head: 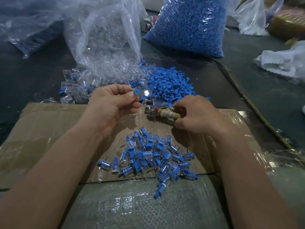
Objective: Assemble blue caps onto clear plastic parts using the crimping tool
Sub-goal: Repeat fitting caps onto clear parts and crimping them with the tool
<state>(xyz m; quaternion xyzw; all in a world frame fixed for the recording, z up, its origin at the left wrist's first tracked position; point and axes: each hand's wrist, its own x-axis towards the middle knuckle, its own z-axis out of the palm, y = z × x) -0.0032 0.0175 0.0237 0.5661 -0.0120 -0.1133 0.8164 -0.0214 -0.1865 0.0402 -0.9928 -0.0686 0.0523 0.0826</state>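
My left hand [112, 104] pinches a clear plastic part with a blue cap [138, 93] between thumb and fingertips, held just left of the crimping tool [162, 111]. My right hand [196, 114] grips that tool by its tape-wrapped handle, metal head pointing left and resting on the cardboard [49, 129]. Loose blue caps [170, 85] lie heaped behind the hands. Loose clear parts [92, 76] spill from an open clear bag. A pile of assembled pieces [151, 156] sits on the cardboard between my forearms.
A full bag of blue caps [189, 25] stands at the back. The clear bag of transparent parts [105, 33] is at the back left. Crumpled plastic bags [283, 61] lie at the right. A thin stick [254, 106] runs along the right side.
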